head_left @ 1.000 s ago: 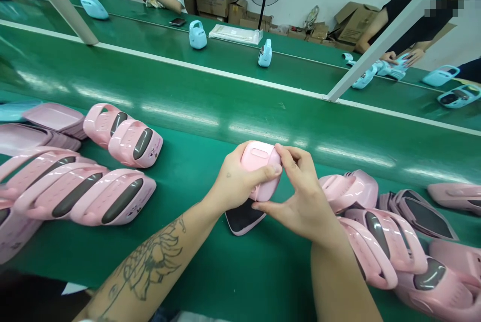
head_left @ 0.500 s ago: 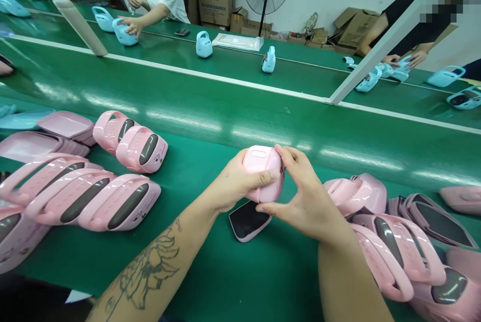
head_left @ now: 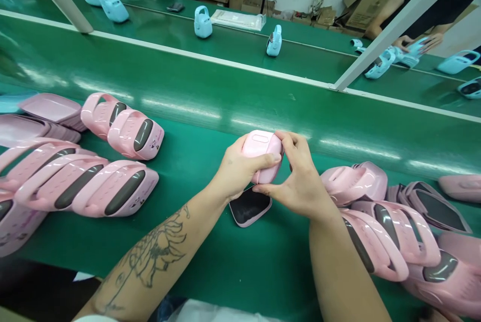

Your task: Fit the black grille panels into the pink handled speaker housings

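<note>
A small pink plastic housing (head_left: pixel 258 145) is held up over the green table, its rounded end with an oval outline facing me. My left hand (head_left: pixel 240 168) wraps round its left side, thumb across the front. My right hand (head_left: pixel 295 177) grips the right edge between thumb and fingertips. Beneath the hands lies a flat pink-edged panel with a dark face (head_left: pixel 251 209), partly covered by them. On the left stand several pink handled housings with dark windows (head_left: pixel 124 193). More handled pink housings (head_left: pixel 376 244) lie piled to the right, close to my right forearm.
Stacked pink panels (head_left: pixel 52 106) sit at far left, dark-faced panels (head_left: pixel 436 209) at right. Beyond a white rail (head_left: pixel 210 60), blue handled housings (head_left: pixel 203 22) stand on another green surface. A slanted white post (head_left: pixel 398 26) rises at right. Co-workers handle blue pieces across from me.
The view has tipped downward, so the scene sits higher. Both hands keep their hold on the pink housing. Across the table, a co-worker's hand has moved left to another blue housing.
</note>
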`<action>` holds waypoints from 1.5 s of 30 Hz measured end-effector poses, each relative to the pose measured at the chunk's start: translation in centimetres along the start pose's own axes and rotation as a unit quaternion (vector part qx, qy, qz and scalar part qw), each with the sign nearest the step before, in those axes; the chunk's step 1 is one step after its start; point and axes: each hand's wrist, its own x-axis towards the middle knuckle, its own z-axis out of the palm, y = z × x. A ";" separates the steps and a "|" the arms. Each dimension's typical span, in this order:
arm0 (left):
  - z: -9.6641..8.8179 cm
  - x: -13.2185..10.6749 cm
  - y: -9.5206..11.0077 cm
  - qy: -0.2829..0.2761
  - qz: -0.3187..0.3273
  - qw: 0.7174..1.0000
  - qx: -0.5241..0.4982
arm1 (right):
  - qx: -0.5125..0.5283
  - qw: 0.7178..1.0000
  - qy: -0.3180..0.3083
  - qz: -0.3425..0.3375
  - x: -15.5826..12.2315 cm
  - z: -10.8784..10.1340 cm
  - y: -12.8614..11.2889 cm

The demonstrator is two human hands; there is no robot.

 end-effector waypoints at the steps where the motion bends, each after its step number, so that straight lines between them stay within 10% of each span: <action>1: 0.1 0.0 -0.1 0.004 -0.001 1.000 -0.003 | 0.001 1.000 -0.003 0.000 0.0 0.3 0.1; 7: 0.0 0.5 -0.7 0.019 0.016 0.999 -0.023 | 0.002 1.000 0.015 -0.012 0.3 1.3 -0.4; 12: -1.8 1.1 -0.8 0.002 0.176 0.983 0.051 | 0.124 0.986 0.101 0.036 0.1 0.4 -0.2; 14: -2.2 0.9 -0.8 0.001 0.228 0.972 0.056 | 0.226 0.957 0.146 0.104 0.3 0.4 0.0; 19: -2.0 0.0 -0.9 -0.036 0.251 0.967 0.031 | 0.525 0.837 -0.025 0.153 1.1 1.7 -1.1; 22: -2.4 -0.2 -0.4 -0.060 0.277 0.957 0.060 | 0.583 0.797 0.035 0.153 1.2 2.5 -1.6; 29: -3.8 -0.6 2.1 -0.007 0.230 0.958 0.173 | 0.547 0.814 0.131 0.145 1.1 2.4 -1.4; 34: -3.9 -1.0 3.1 -0.072 0.217 0.962 0.151 | 0.490 0.846 0.156 0.143 1.0 1.5 -2.5; 45: -4.1 -0.1 2.5 -0.126 0.261 0.956 0.049 | 0.492 0.860 0.104 0.081 0.5 0.9 -2.8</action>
